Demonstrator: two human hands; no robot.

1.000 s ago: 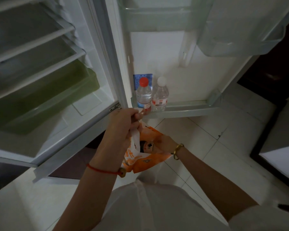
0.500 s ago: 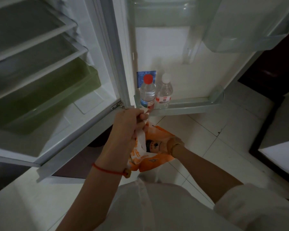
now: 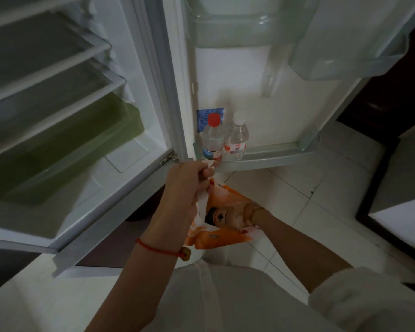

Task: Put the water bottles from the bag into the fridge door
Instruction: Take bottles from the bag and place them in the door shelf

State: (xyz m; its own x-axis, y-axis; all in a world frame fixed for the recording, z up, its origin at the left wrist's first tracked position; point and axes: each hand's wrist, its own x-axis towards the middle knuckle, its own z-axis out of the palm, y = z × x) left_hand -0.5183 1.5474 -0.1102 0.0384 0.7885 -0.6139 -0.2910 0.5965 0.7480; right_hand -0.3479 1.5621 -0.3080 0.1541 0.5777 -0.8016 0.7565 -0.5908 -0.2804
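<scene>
The left hand [image 3: 185, 185] is squeezed tight on the white handles of the orange bag [image 3: 222, 226] and holds it up, just below the bottom shelf [image 3: 273, 156] of the open fridge door. The right hand [image 3: 235, 218] is deep inside the bag, under the left hand. You cannot tell if its fingers are holding anything. Something with a dark top [image 3: 213, 215] shows in the bag beside that hand. Two water bottles already stand side by side at the shelf's left end: a red-capped bottle [image 3: 212, 140] and a white-capped bottle [image 3: 237, 137].
</scene>
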